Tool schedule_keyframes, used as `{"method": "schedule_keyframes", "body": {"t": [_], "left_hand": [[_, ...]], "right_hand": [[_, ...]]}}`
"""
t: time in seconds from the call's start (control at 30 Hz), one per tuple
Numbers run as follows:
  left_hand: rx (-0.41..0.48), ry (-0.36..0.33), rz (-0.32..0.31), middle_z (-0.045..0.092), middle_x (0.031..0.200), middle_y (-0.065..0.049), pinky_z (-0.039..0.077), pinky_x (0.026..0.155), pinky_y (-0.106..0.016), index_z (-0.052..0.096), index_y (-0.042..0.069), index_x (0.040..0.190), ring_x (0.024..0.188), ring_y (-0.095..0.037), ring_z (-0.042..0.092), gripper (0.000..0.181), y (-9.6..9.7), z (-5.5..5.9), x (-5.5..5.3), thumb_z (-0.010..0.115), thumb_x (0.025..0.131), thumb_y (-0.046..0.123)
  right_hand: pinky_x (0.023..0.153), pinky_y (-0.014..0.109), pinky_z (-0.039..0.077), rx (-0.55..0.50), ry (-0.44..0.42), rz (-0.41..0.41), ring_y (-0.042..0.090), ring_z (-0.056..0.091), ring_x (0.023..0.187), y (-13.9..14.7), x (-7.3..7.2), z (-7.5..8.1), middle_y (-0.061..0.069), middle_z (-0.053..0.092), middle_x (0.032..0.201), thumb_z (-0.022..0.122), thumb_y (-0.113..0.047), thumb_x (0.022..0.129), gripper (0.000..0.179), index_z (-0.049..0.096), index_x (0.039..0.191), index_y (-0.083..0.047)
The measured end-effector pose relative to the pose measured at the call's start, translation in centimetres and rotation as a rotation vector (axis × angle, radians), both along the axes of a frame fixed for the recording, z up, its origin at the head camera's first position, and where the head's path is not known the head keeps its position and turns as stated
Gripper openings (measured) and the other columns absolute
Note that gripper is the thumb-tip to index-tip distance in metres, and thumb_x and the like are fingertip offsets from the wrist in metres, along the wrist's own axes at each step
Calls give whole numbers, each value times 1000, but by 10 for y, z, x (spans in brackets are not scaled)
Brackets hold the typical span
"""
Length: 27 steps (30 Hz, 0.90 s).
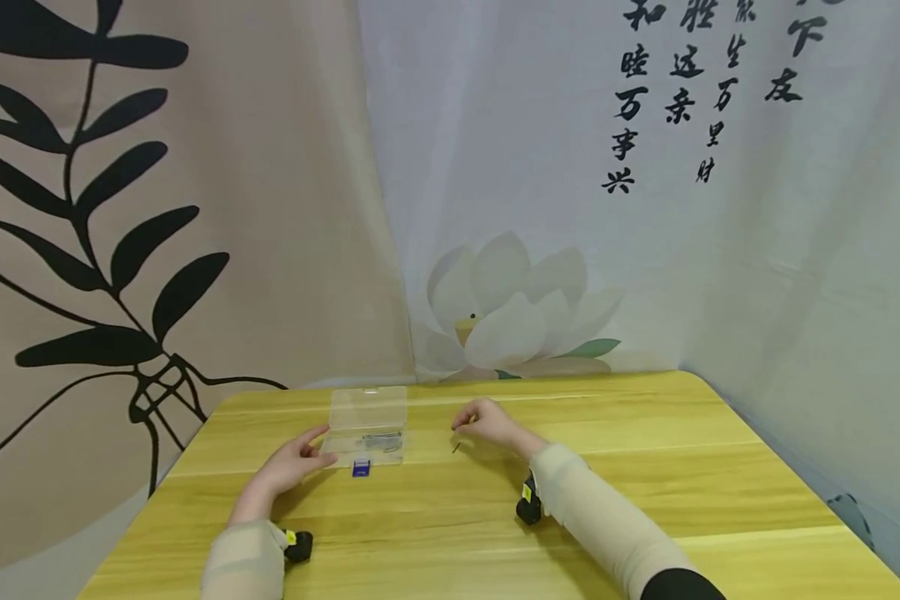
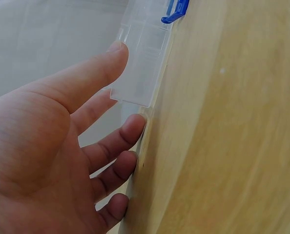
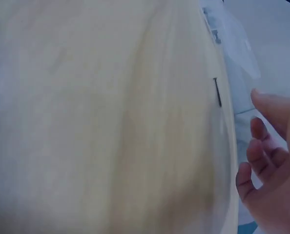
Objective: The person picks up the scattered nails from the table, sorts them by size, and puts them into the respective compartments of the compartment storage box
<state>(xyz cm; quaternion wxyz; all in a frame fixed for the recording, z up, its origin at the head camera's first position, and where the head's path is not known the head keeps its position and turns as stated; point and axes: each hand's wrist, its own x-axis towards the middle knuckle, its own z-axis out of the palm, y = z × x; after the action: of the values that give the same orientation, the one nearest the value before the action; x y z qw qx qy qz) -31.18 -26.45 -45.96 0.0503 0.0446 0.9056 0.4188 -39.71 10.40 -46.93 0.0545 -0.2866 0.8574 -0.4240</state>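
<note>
A clear plastic box (image 1: 345, 446) lies on the table with its lid (image 1: 367, 408) folded back and several thin metal pieces (image 1: 382, 442) inside. A blue latch (image 1: 361, 468) hangs at its front edge. My left hand (image 1: 292, 462) holds the box's left end, its thumb (image 2: 116, 59) on the clear plastic. A small dark pin, like a nail or screw (image 3: 217, 92), lies on the table to the right of the box. Just above it hovers my right hand (image 1: 489, 423), fingers loosely bent. In the right wrist view a gap separates that hand from the pin.
The wooden table (image 1: 435, 533) has its far edge just behind the box. Behind it hangs a printed cloth (image 1: 510, 167) with a lotus and black characters. Dark wrist-worn devices sit under both sleeves, the right one (image 1: 528, 502) close to the tabletop.
</note>
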Motion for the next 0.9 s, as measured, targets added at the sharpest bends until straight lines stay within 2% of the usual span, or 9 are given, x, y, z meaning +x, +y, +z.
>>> {"method": "schedule_keyframes", "body": {"t": [0.17,0.37,0.6,0.9], "left_hand": [[23,-9,3,46,94,-10,35,65,-34,35,1,149,80,-22,40,73,-1,-3,-1,69,92,31],[29,-16,8,45,92,-10,34,64,-33,35,1,149,77,-21,39,72,1,-3,-1,69,92,30],[28,-12,7,46,94,-10,35,65,-34,35,0,148,79,-22,40,74,1,-2,0,69,91,31],[14,-4,8,47,94,-10,36,65,-34,35,0,148,81,-22,41,73,0,-3,0,69,91,32]], "right_hand": [[85,41,49,-40,-79,4,22,62,97,5,1,-6,6,70,100,70,-9,89,12,75,98,-2],[88,40,48,-26,-105,-14,17,63,95,7,-2,-11,4,72,95,71,-8,88,9,76,94,-4],[92,41,46,-20,-143,-27,18,62,99,8,0,-11,2,72,98,71,-8,88,9,77,94,-6],[91,40,47,42,-127,-4,18,63,96,5,0,-12,0,71,94,72,-7,87,7,78,90,-8]]}}
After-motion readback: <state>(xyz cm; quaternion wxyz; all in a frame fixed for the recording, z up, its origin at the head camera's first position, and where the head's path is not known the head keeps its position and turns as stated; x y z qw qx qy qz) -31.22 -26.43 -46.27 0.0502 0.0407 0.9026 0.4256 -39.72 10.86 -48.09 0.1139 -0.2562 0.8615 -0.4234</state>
